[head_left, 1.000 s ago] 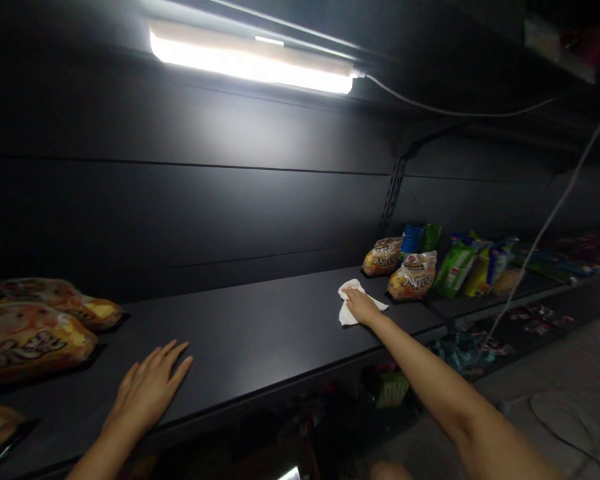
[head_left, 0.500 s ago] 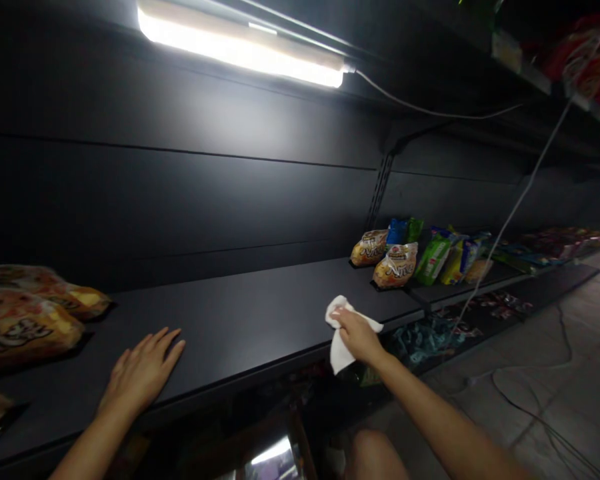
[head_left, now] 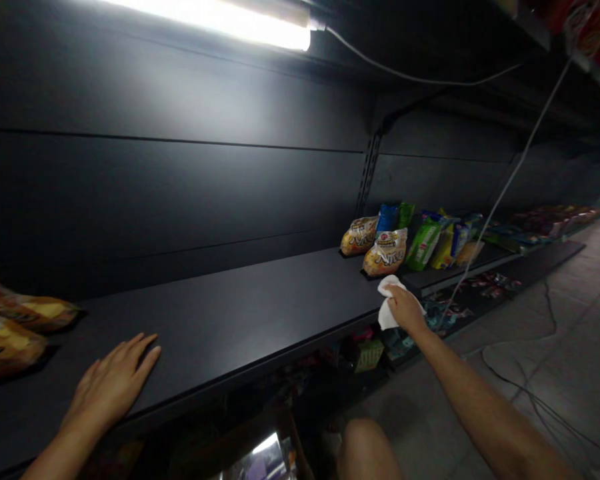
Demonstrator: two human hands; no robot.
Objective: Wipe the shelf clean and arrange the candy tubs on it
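My right hand grips a white cloth at the front right part of the dark shelf, close to a yellow snack bag. Part of the cloth hangs past the shelf's front edge. My left hand lies flat on the same shelf toward the left, palm down with fingers spread, holding nothing. Beyond it to the left stand more yellow snack bags, cut off by the picture's edge.
Green and blue-yellow packets stand on the adjoining shelf. A lit tube lamp hangs overhead, its white cord crossing on the right. Below are a lower shelf with goods and an open box. Cables lie on the floor.
My right hand has moved the cloth rightward along the shelf, nearer the yellow bag and the shelf's right end. The left hand stays flat on the shelf. The camera view has shifted.
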